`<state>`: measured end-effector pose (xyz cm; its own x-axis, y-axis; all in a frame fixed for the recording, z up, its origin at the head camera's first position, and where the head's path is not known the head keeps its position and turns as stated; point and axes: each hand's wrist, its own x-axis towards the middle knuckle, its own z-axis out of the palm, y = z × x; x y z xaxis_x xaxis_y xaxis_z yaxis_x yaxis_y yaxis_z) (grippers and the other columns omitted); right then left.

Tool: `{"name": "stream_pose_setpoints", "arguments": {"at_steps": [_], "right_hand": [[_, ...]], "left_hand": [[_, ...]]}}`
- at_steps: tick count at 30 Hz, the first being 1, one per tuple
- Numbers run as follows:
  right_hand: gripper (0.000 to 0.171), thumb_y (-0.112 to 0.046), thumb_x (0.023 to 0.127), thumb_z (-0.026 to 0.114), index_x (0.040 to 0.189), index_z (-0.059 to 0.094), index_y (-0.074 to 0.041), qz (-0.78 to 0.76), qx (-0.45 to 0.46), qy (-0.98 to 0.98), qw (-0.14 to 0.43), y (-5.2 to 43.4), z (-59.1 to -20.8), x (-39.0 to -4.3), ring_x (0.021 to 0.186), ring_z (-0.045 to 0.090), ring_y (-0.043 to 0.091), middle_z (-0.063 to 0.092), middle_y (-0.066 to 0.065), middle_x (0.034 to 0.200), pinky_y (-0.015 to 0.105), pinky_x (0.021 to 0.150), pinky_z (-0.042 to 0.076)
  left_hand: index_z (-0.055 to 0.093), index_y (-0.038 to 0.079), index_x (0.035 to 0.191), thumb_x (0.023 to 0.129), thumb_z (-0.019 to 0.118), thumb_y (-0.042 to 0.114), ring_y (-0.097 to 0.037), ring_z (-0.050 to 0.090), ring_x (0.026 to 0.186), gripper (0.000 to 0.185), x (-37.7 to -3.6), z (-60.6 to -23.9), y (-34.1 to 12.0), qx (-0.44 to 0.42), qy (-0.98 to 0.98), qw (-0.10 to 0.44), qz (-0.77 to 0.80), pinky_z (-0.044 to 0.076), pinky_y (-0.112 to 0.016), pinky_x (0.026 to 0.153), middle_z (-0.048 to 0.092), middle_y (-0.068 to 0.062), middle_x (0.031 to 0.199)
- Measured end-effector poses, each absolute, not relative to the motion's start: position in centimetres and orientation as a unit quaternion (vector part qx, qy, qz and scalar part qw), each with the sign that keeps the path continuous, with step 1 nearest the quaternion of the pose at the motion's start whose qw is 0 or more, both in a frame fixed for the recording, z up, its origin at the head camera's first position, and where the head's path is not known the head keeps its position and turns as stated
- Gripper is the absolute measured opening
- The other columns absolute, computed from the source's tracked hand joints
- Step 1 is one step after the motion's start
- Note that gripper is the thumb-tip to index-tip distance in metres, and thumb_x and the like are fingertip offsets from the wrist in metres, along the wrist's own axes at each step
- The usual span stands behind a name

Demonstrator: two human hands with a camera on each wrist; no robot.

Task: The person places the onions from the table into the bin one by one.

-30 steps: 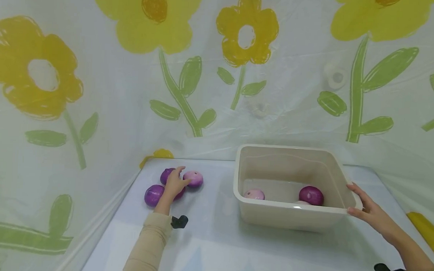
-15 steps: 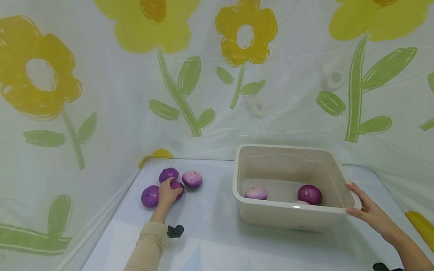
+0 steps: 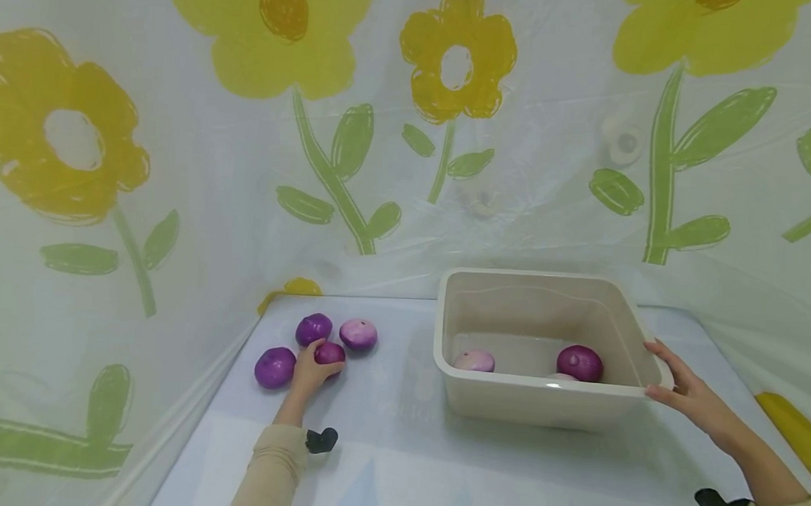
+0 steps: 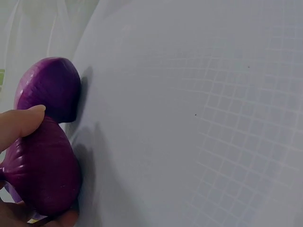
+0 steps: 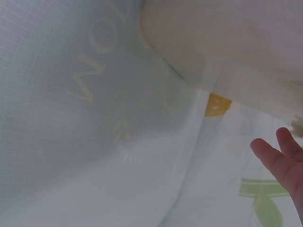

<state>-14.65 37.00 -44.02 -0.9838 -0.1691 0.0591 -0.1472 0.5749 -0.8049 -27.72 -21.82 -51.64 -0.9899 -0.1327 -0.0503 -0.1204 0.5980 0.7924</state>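
The left hand (image 3: 308, 369) is curled round a small purple onion (image 3: 331, 352), fingers and thumb wrapped about it; in the left wrist view the thumb tip (image 4: 23, 124) presses on the top of that onion (image 4: 42, 170), which rests on the surface (image 3: 404, 442). Three more onions lie about it on the left part of the surface: a dark purple one (image 3: 274, 367) just to the left of the hand, another dark one (image 3: 314, 329) just behind it, and a paler, pinkish one (image 3: 359, 333) behind and to the right, close to the held onion. The wrist view shows one of the dark onions (image 4: 49, 87) right up against the held one.

The right hand (image 3: 685, 390) lies against the right end of a cream plastic tub (image 3: 541, 406), fingers fairly straight along the rim at its near right corner, thumb below the lip; it rests on the tub rather than clasping it. In the right wrist view only two fingertips (image 5: 279, 158) show at the edge, with the tub's outer wall (image 5: 227, 42) above.

Inside the tub lie a dark purple onion (image 3: 580, 363) towards the right and a pale pink one (image 3: 475, 361) towards the left, well apart. A sheet printed with yellow flowers (image 3: 455, 59) hangs behind the surface.
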Motion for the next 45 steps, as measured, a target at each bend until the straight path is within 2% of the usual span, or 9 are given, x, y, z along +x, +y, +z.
{"name": "stream_pose_setpoints", "arguments": {"at_steps": [5, 14, 16, 20, 23, 26, 33, 38, 45], "right_hand": [[0.067, -0.015, 0.096, 0.043, 0.148, 0.004, -0.027, -0.445, -0.098, 0.890, -0.002, 37.1, -44.1, -14.7, 0.112, 0.023, -0.011, 0.000, -0.038, 0.134, 0.074, 0.082, 0.028], [0.066, -0.014, 0.096, 0.043, 0.148, 0.004, -0.027, -0.447, -0.103, 0.889, -0.006, 37.2, -44.2, -14.7, 0.105, 0.018, -0.022, 0.000, -0.039, 0.134, 0.075, 0.082, 0.025], [0.066, -0.014, 0.096, 0.043, 0.148, 0.004, -0.027, -0.448, -0.102, 0.888, -0.002, 37.2, -44.3, -14.8, 0.109, 0.019, -0.020, 0.000, -0.038, 0.134, 0.075, 0.082, 0.025], [0.066, -0.016, 0.096, 0.043, 0.148, 0.003, -0.027, -0.448, -0.097, 0.889, 0.002, 37.2, -44.3, -14.8, 0.129, 0.020, 0.010, -0.001, -0.038, 0.135, 0.074, 0.083, 0.026], [0.067, -0.016, 0.096, 0.043, 0.148, 0.003, -0.027, -0.446, -0.094, 0.890, 0.003, 37.2, -44.4, -14.8, 0.127, 0.017, 0.038, -0.001, -0.038, 0.134, 0.074, 0.083, 0.027], [0.067, -0.016, 0.096, 0.043, 0.148, 0.002, -0.027, -0.448, -0.093, 0.889, 0.003, 37.2, -44.3, -14.9, 0.124, 0.015, 0.047, -0.002, -0.038, 0.134, 0.074, 0.082, 0.027], [0.067, -0.015, 0.096, 0.043, 0.148, 0.003, -0.028, -0.444, -0.097, 0.891, -0.002, 37.2, -44.3, -14.8, 0.130, 0.018, 0.018, -0.001, -0.039, 0.133, 0.074, 0.082, 0.028], [0.067, -0.015, 0.096, 0.043, 0.148, 0.002, -0.027, -0.443, -0.092, 0.892, 0.002, 37.2, -44.2, -14.9, 0.126, 0.010, 0.051, -0.002, -0.041, 0.131, 0.076, 0.081, 0.024], [0.068, -0.015, 0.096, 0.043, 0.148, 0.001, -0.028, -0.449, -0.092, 0.889, 0.009, 37.1, -44.1, -14.9, 0.122, 0.010, 0.059, -0.002, -0.041, 0.131, 0.076, 0.080, 0.023]], "left_hand": [[0.033, 0.002, 0.138, 0.076, 0.072, 0.017, -0.047, 0.032, 0.126, 0.075, -27.8, -51.8, -22.2, 0.067, -0.896, -0.016, -0.438, 0.029, -0.059, 0.101, 0.033, -0.030, 0.138], [0.031, 0.006, 0.140, 0.076, 0.072, 0.021, -0.047, 0.029, 0.127, 0.077, -27.7, -51.6, -22.4, 0.078, -0.889, -0.031, -0.450, 0.028, -0.059, 0.101, 0.029, -0.030, 0.140], [0.031, 0.006, 0.140, 0.077, 0.072, 0.021, -0.048, 0.028, 0.127, 0.077, -27.7, -51.5, -22.5, 0.079, -0.889, -0.034, -0.450, 0.028, -0.060, 0.101, 0.028, -0.030, 0.140], [0.029, 0.007, 0.140, 0.077, 0.071, 0.022, -0.048, 0.026, 0.128, 0.077, -27.7, -50.9, -22.5, 0.085, -0.885, -0.038, -0.456, 0.027, -0.060, 0.102, 0.026, -0.030, 0.142], [0.028, 0.009, 0.141, 0.078, 0.070, 0.023, -0.048, 0.024, 0.129, 0.078, -27.8, -50.3, -22.5, 0.089, -0.881, -0.039, -0.462, 0.026, -0.060, 0.102, 0.024, -0.029, 0.143], [0.025, 0.009, 0.142, 0.079, 0.069, 0.024, -0.048, 0.023, 0.130, 0.078, -27.9, -49.7, -22.4, 0.090, -0.880, -0.045, -0.465, 0.026, -0.061, 0.102, 0.022, -0.029, 0.144], [0.026, 0.011, 0.142, 0.080, 0.069, 0.023, -0.048, 0.024, 0.129, 0.076, -28.5, -47.6, -22.2, 0.097, -0.872, -0.040, -0.479, 0.026, -0.061, 0.102, 0.021, -0.028, 0.144], [0.026, 0.012, 0.142, 0.080, 0.069, 0.024, -0.044, 0.026, 0.130, 0.076, -29.2, -46.0, -22.0, 0.104, -0.865, -0.039, -0.489, 0.026, -0.058, 0.103, 0.024, -0.025, 0.145], [0.025, 0.015, 0.143, 0.081, 0.068, 0.028, -0.040, 0.025, 0.132, 0.077, -29.6, -43.4, -21.6, 0.114, -0.859, -0.043, -0.498, 0.023, -0.056, 0.106, 0.025, -0.021, 0.146]]}}
